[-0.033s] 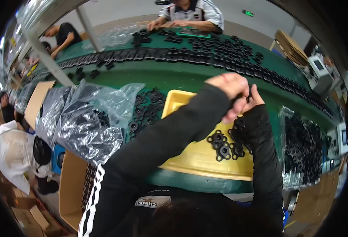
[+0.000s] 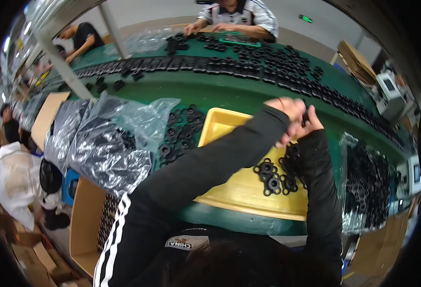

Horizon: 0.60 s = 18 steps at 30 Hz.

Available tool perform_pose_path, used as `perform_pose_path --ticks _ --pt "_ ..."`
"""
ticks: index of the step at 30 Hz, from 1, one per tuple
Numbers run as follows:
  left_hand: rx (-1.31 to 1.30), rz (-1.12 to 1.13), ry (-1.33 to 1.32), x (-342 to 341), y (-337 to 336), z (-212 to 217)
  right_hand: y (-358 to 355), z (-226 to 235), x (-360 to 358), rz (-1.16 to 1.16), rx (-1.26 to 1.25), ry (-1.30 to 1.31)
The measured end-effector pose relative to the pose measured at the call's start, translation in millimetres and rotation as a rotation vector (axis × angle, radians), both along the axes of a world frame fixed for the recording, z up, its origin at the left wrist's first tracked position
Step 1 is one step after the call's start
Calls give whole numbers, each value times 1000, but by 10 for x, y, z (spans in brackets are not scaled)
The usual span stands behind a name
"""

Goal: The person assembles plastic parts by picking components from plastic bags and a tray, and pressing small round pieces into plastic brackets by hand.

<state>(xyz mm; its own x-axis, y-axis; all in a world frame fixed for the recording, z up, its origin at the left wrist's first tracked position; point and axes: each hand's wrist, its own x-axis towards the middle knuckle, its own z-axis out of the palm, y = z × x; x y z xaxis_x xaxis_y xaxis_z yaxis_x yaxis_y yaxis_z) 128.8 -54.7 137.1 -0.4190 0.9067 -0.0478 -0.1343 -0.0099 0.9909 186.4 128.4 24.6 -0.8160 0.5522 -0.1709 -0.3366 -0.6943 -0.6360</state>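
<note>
Bright, even overhead light, glare on the clear plastic bags (image 2: 105, 138), heavy fisheye bending, dark vignetted rim.

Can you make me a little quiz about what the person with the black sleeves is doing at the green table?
1. True or false: the yellow tray is empty.
2. What do the left hand and right hand hold between them? A) a black part B) a pen
3. What wraps the heap at the person's left?

Key: 1 false, black ring parts lie in it. 2 A. 3 clear plastic bags.

Bare yellow tray (image 2: 229, 193) left of black parts (image 2: 271, 178)
</note>
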Motion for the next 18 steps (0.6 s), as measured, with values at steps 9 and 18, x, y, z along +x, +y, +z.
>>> perform_pose_path --ticks 9,18 --pt "190 -51 458 62 517 -1189 44 -70 225 274 193 -178" --pt "220 134 399 -203 525 -1110 -58 -106 -87 -230 503 -136"
